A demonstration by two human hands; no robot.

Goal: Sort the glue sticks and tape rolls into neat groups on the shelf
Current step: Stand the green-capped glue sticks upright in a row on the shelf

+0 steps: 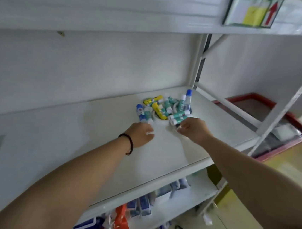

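A mixed pile lies at the back right of the white shelf [107, 138]. In it are green-and-white glue sticks [178, 117], yellow ones [158, 111], a blue-capped one [140, 113] and an upright blue-capped tube [188, 99]. A white tape roll [157, 122] lies under the yellow stick. My right hand [193, 129] pinches the rim of another white tape roll [172, 129] at the pile's front edge. My left hand [142, 133] rests on the shelf just in front of the blue-capped stick, fingers loosely curled, holding nothing I can see.
The upper shelf [100, 17] hangs low overhead and carries a sign with a red arrow [254, 11]. A white upright [199, 63] stands behind the pile. A red basket [258, 100] sits on the right. Packets [123, 220] fill the lower shelf.
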